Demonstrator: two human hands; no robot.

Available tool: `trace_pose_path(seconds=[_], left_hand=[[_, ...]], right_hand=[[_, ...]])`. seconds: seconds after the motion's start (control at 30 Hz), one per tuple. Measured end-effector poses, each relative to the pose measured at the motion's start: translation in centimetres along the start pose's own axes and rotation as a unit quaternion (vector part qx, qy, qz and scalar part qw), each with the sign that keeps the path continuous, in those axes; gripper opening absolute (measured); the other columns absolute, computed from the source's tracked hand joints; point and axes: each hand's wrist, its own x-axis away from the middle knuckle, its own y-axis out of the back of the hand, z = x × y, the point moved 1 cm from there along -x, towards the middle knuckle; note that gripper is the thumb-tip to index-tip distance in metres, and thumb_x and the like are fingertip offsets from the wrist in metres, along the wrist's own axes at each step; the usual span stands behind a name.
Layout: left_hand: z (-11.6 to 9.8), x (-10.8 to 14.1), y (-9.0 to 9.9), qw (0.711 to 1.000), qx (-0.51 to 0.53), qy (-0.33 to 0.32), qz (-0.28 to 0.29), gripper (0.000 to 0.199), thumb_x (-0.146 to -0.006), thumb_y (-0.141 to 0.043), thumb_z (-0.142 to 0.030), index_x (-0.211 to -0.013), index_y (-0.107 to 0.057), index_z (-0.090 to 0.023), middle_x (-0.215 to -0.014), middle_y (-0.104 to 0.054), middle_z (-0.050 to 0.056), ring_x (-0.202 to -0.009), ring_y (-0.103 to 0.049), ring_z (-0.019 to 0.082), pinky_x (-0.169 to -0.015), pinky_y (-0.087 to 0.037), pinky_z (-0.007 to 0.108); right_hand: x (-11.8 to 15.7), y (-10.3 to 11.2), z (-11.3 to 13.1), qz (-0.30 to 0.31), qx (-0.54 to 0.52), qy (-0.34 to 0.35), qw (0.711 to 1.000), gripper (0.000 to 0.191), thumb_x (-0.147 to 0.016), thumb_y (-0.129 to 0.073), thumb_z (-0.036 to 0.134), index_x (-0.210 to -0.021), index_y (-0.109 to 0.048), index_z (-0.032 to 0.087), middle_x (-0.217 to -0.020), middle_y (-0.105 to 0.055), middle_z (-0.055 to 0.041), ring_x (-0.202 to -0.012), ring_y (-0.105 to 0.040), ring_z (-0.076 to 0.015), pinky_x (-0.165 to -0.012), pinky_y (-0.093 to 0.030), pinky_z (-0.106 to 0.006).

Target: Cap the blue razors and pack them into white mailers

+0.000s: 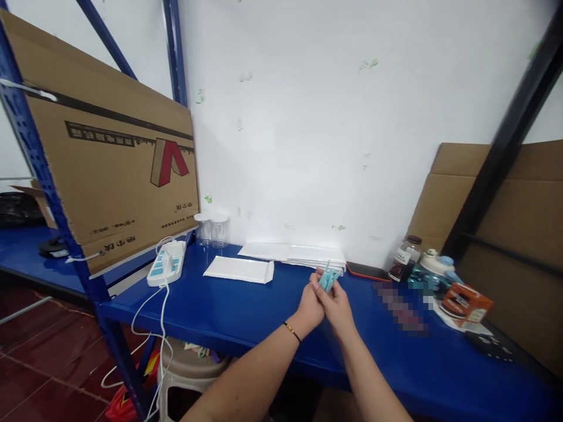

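On the far left, a black bag (20, 210) lies on a blue surface beyond the rack. Next comes a large printed cardboard sheet (118, 170) with a red and black logo, standing upright against the blue frame. A white power strip (167, 264) rests near it on the blue table (268, 310), its white cables (163, 316) hanging over the front edge past a stool (189, 366) underneath. Two clear containers with white lids (211, 230) stand side by side near the wall. Right of them lie a single white envelope (240, 269) and, behind it, more white envelopes (316, 255), partly overlapping.

The left hand (311, 306), below a dark bracelet with a gold-coloured piece, is closed, its fingers curled around a small teal item (327, 281). The teal item sits between both hands, above the table, in front of the envelopes. The right hand (339, 303) is closed on it too, touching the left.

Farther right are a flat dark object with a red edge (368, 271), a dark-capped bottle (402, 259), a pixelated patch, teal-tinted bottles (434, 272) and an orange box (466, 303), with brown cardboard (519, 234) behind
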Motion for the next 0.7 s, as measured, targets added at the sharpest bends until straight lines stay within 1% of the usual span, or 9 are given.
trace_pose_path(seconds=[0.1,0.2,0.27,0.37,0.47,0.5,0.57,0.63,0.7], left_hand=[[0.3,0.7,1.2,0.993,-0.073,-0.024,0.091,0.020,-0.066,-0.064,-0.018,-0.085,-0.066,-0.017,-0.086,-0.067,0.008,-0.085,-0.061,0.021,-0.083,-0.049,0.035],[1.2,0.8,2.7,0.961,-0.196,-0.045,0.191,0.026,-0.074,-0.057,-0.017,-0.099,-0.063,-0.017,-0.097,-0.066,0.009,-0.094,-0.060,0.022,-0.091,-0.046,0.038],[2.1,0.7,3.4,0.936,-0.251,-0.063,0.239,0.033,-0.074,-0.055,-0.015,-0.107,-0.060,-0.016,-0.101,-0.065,0.009,-0.098,-0.059,0.023,-0.091,-0.046,0.038],[3.6,0.5,3.8,0.909,-0.287,-0.075,0.291,0.039,-0.073,-0.056,-0.014,-0.112,-0.058,-0.016,-0.102,-0.065,0.008,-0.097,-0.060,0.023,-0.087,-0.048,0.036],[3.9,0.5,4.4,0.877,-0.349,-0.042,0.327,0.037,-0.074,-0.059,-0.022,-0.111,-0.058,-0.016,-0.095,-0.066,0.008,-0.089,-0.062,0.022,-0.082,-0.049,0.036],[3.4,0.5,5.0,0.862,-0.381,-0.039,0.333,0.043,-0.072,-0.063,-0.027,-0.113,-0.057,-0.017,-0.097,-0.065,0.008,-0.091,-0.062,0.023,-0.082,-0.049,0.037],[1.6,0.1,6.8,0.826,-0.458,-0.066,0.323,0.074,-0.057,-0.076,-0.037,-0.124,-0.049,-0.020,-0.113,-0.059,0.010,-0.104,-0.056,0.028,-0.090,-0.044,0.042],[-1.3,-1.0,9.7,0.813,-0.515,-0.113,0.248,0.107,-0.045,-0.080,-0.047,-0.137,-0.032,-0.023,-0.135,-0.041,0.014,-0.122,-0.041,0.032,-0.100,-0.034,0.046],[-4.3,-2.9,13.5,0.789,-0.572,-0.119,0.189,0.118,-0.041,-0.079,-0.056,-0.140,-0.025,-0.022,-0.141,-0.032,0.015,-0.128,-0.033,0.032,-0.105,-0.028,0.044]], right_hand=[[0.5,-0.4,-0.4,0.006,0.123,0.035,0.992,0.043,-0.076,-0.061,0.048,-0.108,-0.064,0.019,-0.113,-0.064,-0.0114,-0.107,-0.057,-0.0289,-0.095,-0.041,-0.042],[1.0,-0.4,-1.0,0.005,0.170,0.047,0.984,0.041,-0.079,-0.055,0.051,-0.102,-0.066,0.019,-0.112,-0.064,-0.0121,-0.108,-0.056,-0.0294,-0.095,-0.040,-0.043],[1.2,-0.4,-0.9,-0.010,0.164,0.052,0.985,0.038,-0.080,-0.055,0.050,-0.097,-0.066,0.019,-0.108,-0.066,-0.0123,-0.105,-0.058,-0.0289,-0.095,-0.041,-0.042],[1.4,-0.5,-0.3,-0.022,0.097,0.021,0.995,0.030,-0.075,-0.062,0.047,-0.087,-0.061,0.019,-0.084,-0.070,-0.0091,-0.083,-0.065,-0.0266,-0.080,-0.049,-0.039],[1.5,-0.5,0.2,0.033,0.006,-0.028,0.999,0.030,-0.070,-0.069,0.044,-0.081,-0.055,0.020,-0.062,-0.063,-0.0014,-0.059,-0.061,-0.0205,-0.059,-0.050,-0.033],[1.6,-0.3,0.3,0.047,-0.011,-0.035,0.998,0.030,-0.070,-0.069,0.044,-0.080,-0.054,0.020,-0.058,-0.059,0.0004,-0.054,-0.058,-0.0183,-0.055,-0.048,-0.030],[1.6,0.4,0.2,0.041,-0.016,-0.039,0.998,0.029,-0.072,-0.067,0.045,-0.079,-0.055,0.019,-0.054,-0.055,0.0022,-0.050,-0.053,-0.0154,-0.051,-0.044,-0.028],[1.5,1.7,-0.1,-0.001,0.003,-0.032,0.999,0.029,-0.074,-0.065,0.046,-0.082,-0.057,0.019,-0.054,-0.053,0.0022,-0.051,-0.052,-0.0148,-0.051,-0.042,-0.027],[1.5,3.1,-0.5,-0.022,0.038,-0.034,0.998,0.030,-0.074,-0.066,0.046,-0.084,-0.058,0.019,-0.056,-0.053,0.0021,-0.052,-0.052,-0.0149,-0.052,-0.042,-0.027]])
